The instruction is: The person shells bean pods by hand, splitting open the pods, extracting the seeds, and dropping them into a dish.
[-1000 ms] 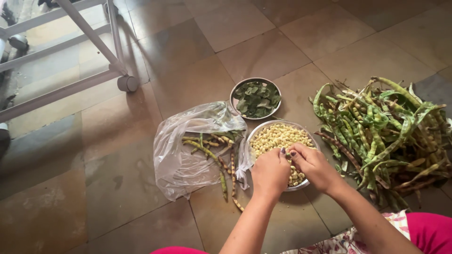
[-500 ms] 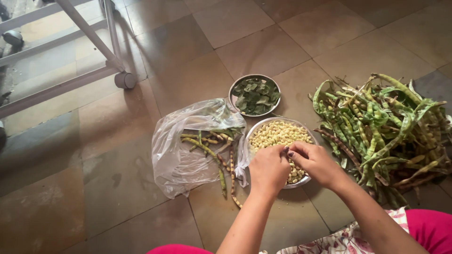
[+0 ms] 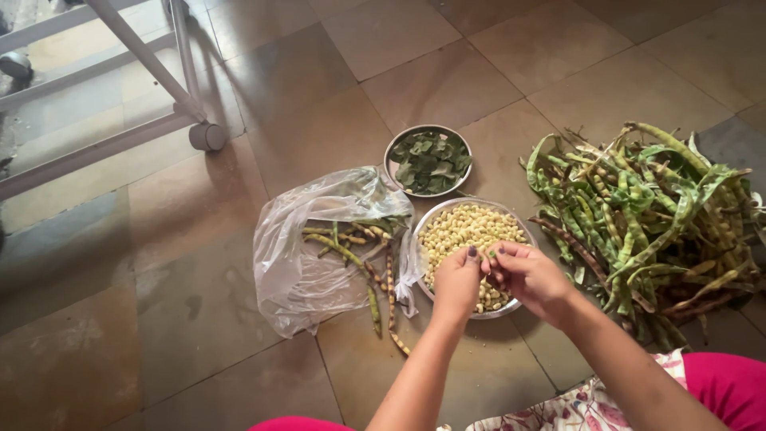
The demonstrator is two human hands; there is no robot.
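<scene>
Both hands over the bowl, a round metal one full of pale shelled beans, sitting on the tile floor.

Left hand: fingers curled in, thumb and fingertips pressed together on a small green pod. Thumb nail up, dark polish.

Right hand: fingers bent, tips pinching the same pod from the other side. Hands touch at the fingertips. Pod is mostly hidden between them, just above the near half of the bowl; can't tell if it's split open.

Around:
- Pile of long green pods to the right of the bowl, just beside it, some browned, some spilling toward the person's right knee.
- Small metal bowl of dark green leaves right behind the bean bowl, rims nearly touching.
- Clear plastic bag left of the bowl, crumpled, its edge against the bowl rim. Several thin pods, green and dried-looking, lie on it and off its near edge onto the floor.
- White metal frame with a caster wheel at upper left, well apart from the rest.
- Pink cloth and a floral print at bottom edge, person's lap.
</scene>
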